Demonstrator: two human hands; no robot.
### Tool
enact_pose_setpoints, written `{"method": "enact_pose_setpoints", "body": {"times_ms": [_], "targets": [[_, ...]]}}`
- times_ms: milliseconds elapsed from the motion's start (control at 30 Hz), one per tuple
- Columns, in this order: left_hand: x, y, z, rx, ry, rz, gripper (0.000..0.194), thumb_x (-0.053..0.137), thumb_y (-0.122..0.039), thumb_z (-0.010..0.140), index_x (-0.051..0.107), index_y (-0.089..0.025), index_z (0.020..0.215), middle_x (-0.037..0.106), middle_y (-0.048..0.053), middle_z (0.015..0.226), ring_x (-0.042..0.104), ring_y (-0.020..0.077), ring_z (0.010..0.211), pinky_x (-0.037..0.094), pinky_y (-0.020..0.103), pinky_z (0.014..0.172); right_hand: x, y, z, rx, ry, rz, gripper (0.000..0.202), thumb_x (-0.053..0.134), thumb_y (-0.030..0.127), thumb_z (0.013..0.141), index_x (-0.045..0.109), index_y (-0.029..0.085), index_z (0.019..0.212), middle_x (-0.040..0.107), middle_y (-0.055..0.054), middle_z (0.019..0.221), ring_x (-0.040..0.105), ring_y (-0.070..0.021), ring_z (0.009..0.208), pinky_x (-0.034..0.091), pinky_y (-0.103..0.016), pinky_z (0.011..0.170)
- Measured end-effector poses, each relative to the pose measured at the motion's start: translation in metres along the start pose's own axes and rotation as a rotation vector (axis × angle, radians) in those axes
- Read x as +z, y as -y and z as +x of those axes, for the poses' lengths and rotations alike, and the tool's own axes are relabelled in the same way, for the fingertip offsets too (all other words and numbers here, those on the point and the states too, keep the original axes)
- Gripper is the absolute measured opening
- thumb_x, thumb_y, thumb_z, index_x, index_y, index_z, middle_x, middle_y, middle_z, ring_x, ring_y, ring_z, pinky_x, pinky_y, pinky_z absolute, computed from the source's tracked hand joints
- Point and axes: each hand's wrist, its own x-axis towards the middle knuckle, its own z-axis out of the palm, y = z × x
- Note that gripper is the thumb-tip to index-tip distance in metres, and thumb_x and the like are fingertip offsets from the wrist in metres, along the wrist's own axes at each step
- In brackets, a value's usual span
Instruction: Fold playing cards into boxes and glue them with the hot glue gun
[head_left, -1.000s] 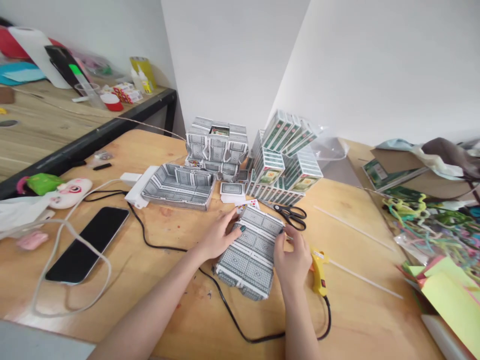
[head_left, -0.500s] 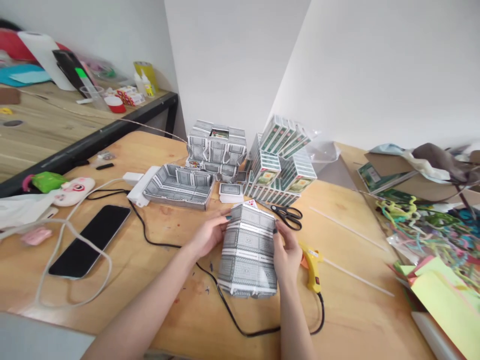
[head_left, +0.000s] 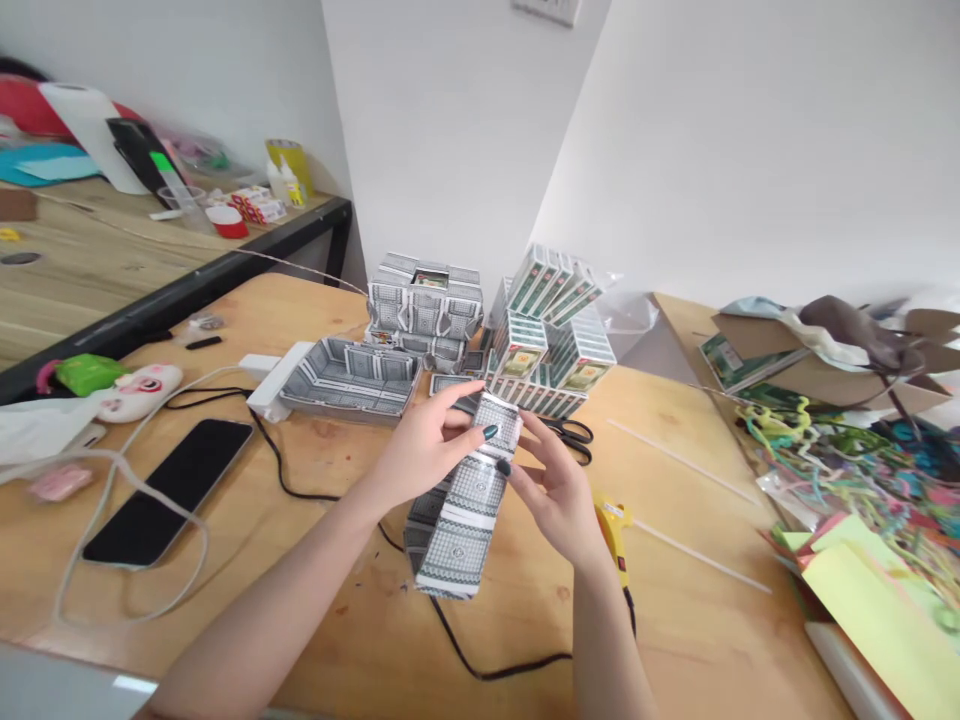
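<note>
A long folded piece made of grey-patterned playing cards [head_left: 466, 515] is held tilted above the middle of the wooden table. My left hand [head_left: 431, 440] grips its upper end, thumb on the near face and fingers behind. My right hand [head_left: 551, 480] pinches the same piece along its right edge near the top. Behind my left hand lies an open card tray [head_left: 352, 378], with a larger card-built structure [head_left: 426, 305] beyond it. Stacked card boxes [head_left: 525, 350] stand farther right. Black scissors [head_left: 574, 437] and a yellow glue gun [head_left: 615, 530] are beside my right hand.
On the left lie a phone [head_left: 169, 490], white and black cables, and a white plush item [head_left: 141, 393]. Two thin glue sticks lie to the right. Colourful pipe cleaners [head_left: 862, 450], yellow paper [head_left: 885, 600] and a cardboard box [head_left: 817, 350] sit at the far right.
The card piece has been turned onto its side and shows a narrower face. My left hand has moved up over its top end, and my right hand has shifted towards the left hand.
</note>
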Motion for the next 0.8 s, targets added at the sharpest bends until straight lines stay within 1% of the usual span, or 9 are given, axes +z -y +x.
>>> {"method": "enact_pose_setpoints", "body": {"times_ms": [100,200,300,367,467,533,633,733,800], "targets": [[0.002,-0.001,0.009,-0.015,0.054,0.099,0.055,0.055,-0.027,0.082,0.041,-0.022,0.135,0.067,0.001,0.073,0.055,0.0143,0.061,0.040,0.024,0.054,-0.010,0.003,0.013,0.040,0.006,-0.125,0.049,0.061,0.036,0.081,0.049,0.030,0.128,0.047,-0.008,0.134,0.059,-0.0221,0.106,0.060,-0.034,0.073],[0.003,0.000,0.015,-0.032,0.085,0.117,0.055,0.053,-0.027,0.083,0.040,-0.022,0.137,0.059,-0.003,0.063,0.049,0.0126,0.054,0.035,0.023,0.050,-0.017,0.006,0.024,-0.005,0.004,-0.249,0.044,0.062,0.035,0.079,0.055,0.028,0.122,0.045,-0.008,0.136,0.060,-0.0198,0.100,0.060,-0.031,0.071],[0.004,0.002,0.018,-0.051,0.082,0.073,0.056,0.053,-0.027,0.083,0.039,-0.022,0.137,0.057,-0.003,0.063,0.049,0.0129,0.056,0.036,0.023,0.051,-0.021,0.010,0.033,-0.043,0.033,-0.345,0.037,0.061,0.033,0.080,0.059,0.027,0.117,0.053,-0.007,0.126,0.060,-0.0196,0.100,0.060,-0.032,0.074],[0.004,0.003,0.019,-0.090,0.051,0.025,0.053,0.053,-0.025,0.082,0.041,-0.020,0.133,0.057,-0.003,0.064,0.051,0.0133,0.058,0.039,0.024,0.054,-0.024,0.014,0.037,-0.059,0.045,-0.420,0.037,0.062,0.032,0.079,0.060,0.026,0.115,0.057,-0.007,0.120,0.060,-0.0196,0.098,0.059,-0.034,0.076],[0.007,0.006,0.021,-0.195,-0.016,-0.097,0.043,0.056,-0.022,0.078,0.047,-0.018,0.119,0.057,-0.003,0.065,0.054,0.0134,0.060,0.044,0.025,0.057,-0.028,0.020,0.044,-0.092,0.093,-0.534,0.039,0.065,0.032,0.075,0.059,0.023,0.112,0.058,-0.007,0.115,0.061,-0.0186,0.093,0.058,-0.033,0.074],[0.009,0.006,0.024,-0.268,-0.042,-0.195,0.034,0.060,-0.023,0.076,0.052,-0.018,0.109,0.059,-0.002,0.067,0.057,0.0134,0.060,0.045,0.025,0.056,-0.030,0.024,0.048,-0.115,0.137,-0.620,0.039,0.066,0.031,0.072,0.058,0.023,0.109,0.060,-0.007,0.110,0.062,-0.0182,0.089,0.057,-0.032,0.071],[0.013,0.007,0.028,-0.359,-0.003,-0.320,0.022,0.064,-0.030,0.073,0.057,-0.017,0.090,0.060,0.000,0.068,0.058,0.0130,0.061,0.045,0.024,0.054,-0.033,0.033,0.055,-0.129,0.197,-0.769,0.039,0.067,0.031,0.070,0.058,0.021,0.107,0.063,-0.006,0.100,0.063,-0.0190,0.083,0.054,-0.033,0.070],[0.016,0.007,0.031,-0.392,0.043,-0.398,0.026,0.067,-0.038,0.070,0.055,-0.015,0.070,0.056,-0.002,0.062,0.055,0.0113,0.057,0.044,0.022,0.051,-0.031,0.043,0.060,-0.126,0.236,-0.896,0.038,0.065,0.029,0.070,0.059,0.019,0.106,0.064,-0.007,0.096,0.063,-0.0198,0.079,0.052,-0.032,0.069],[0.017,0.007,0.031,-0.367,0.033,-0.422,0.029,0.068,-0.039,0.069,0.053,-0.015,0.065,0.054,-0.003,0.058,0.052,0.0097,0.053,0.043,0.021,0.050,-0.027,0.049,0.062,-0.115,0.247,-0.957,0.037,0.065,0.030,0.070,0.059,0.017,0.104,0.065,-0.007,0.096,0.064,-0.0202,0.078,0.051,-0.032,0.068]]}}
